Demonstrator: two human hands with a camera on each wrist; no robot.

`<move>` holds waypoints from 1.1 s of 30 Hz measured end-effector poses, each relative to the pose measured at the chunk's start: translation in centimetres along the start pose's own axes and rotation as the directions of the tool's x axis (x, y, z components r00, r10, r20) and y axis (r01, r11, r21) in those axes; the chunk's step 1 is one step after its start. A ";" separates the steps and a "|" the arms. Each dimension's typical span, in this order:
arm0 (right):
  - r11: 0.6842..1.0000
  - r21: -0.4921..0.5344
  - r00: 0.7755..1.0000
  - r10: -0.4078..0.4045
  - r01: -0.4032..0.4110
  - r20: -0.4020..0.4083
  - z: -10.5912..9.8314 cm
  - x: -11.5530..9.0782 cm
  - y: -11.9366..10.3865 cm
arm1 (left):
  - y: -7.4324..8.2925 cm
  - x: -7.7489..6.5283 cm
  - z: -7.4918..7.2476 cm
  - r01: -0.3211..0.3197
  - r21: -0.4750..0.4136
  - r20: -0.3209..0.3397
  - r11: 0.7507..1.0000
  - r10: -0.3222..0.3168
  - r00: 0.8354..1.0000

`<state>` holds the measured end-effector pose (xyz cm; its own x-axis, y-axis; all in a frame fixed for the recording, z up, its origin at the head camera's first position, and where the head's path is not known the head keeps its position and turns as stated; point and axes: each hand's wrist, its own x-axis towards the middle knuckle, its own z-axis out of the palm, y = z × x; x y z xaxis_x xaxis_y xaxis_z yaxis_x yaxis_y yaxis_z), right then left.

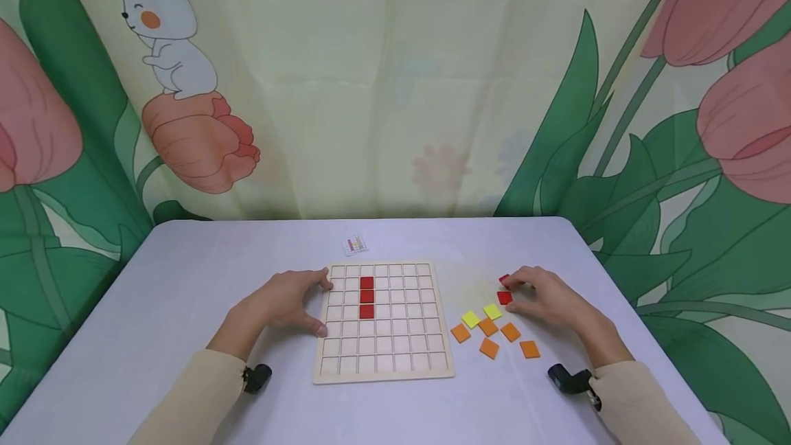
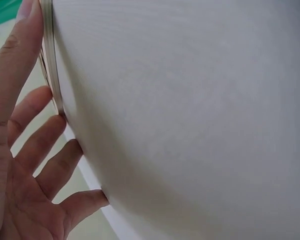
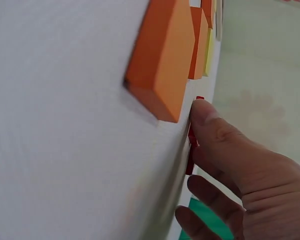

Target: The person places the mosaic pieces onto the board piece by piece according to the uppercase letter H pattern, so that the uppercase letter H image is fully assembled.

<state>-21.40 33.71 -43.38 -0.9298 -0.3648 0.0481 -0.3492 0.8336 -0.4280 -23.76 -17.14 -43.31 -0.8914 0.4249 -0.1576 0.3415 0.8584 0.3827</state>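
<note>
A pale gridded board (image 1: 402, 345) lies on the table, with a column of three red tiles (image 1: 367, 297) in its upper left part. My left hand (image 1: 287, 299) rests spread along the board's left edge, thumb lower and fingertips higher; the left wrist view shows the thumb (image 2: 12, 65) against the board's side. To the right of the board, my right hand (image 1: 546, 297) pinches a red tile (image 1: 504, 298) between thumb and index finger, low over the table. Another red tile (image 1: 503, 279) lies just beyond, partly covered by the fingers.
Two yellow tiles (image 1: 492, 311) and several orange tiles (image 1: 529, 349) lie loose between the board and my right forearm. Behind the board is a small card (image 1: 355, 245) with a coloured grid. A printed curtain (image 1: 371, 122) hangs past the table's far edge.
</note>
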 end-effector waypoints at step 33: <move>0.998 -0.046 0.999 -0.041 0.041 0.009 -0.5 0.1 -1.8 | 0.3 -0.1 -0.6 0.025 -0.012 0.036 1.000 -0.025 0.999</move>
<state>-20.93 32.40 -42.19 -0.9137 -0.4023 0.0570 -0.3921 0.8362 -0.3834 -23.71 -17.11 -42.56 -0.8884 0.4135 -0.1995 0.3153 0.8653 0.3897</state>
